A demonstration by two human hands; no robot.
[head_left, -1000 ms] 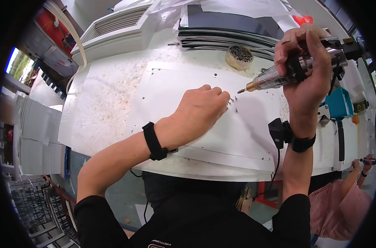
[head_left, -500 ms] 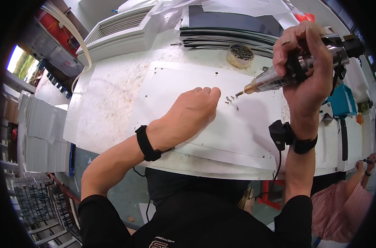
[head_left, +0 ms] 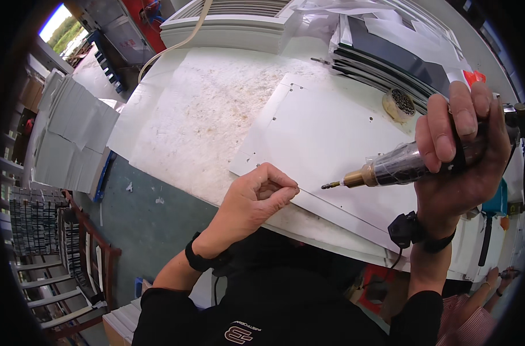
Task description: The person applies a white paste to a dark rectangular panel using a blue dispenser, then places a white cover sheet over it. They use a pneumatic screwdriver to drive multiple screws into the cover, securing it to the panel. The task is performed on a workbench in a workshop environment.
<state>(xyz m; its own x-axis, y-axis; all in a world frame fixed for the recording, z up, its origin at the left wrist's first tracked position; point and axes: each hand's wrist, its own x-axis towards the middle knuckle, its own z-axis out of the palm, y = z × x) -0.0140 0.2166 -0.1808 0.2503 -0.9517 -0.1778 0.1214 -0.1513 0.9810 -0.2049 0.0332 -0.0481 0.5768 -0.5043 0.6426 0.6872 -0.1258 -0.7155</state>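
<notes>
My right hand (head_left: 470, 144) has its fingers wrapped around the power driver (head_left: 398, 164), tilted so the bit slants left and down over the white panel (head_left: 326, 138); I take that grip as a way to aim the tip. My left hand (head_left: 253, 199) hovers by the panel's near edge, thumb and forefinger pinched together, a pose suited to something tiny; from here I cannot tell whether anything sits between them. The panel lies flat on the tabletop (head_left: 138, 109), presumably for firm backing, with the tub of screws (head_left: 391, 111) by its far edge, likely for easy reach. It looks smooth, thin and plain, with small dark spots near its borders; the driver's nose is gold-coloured.
</notes>
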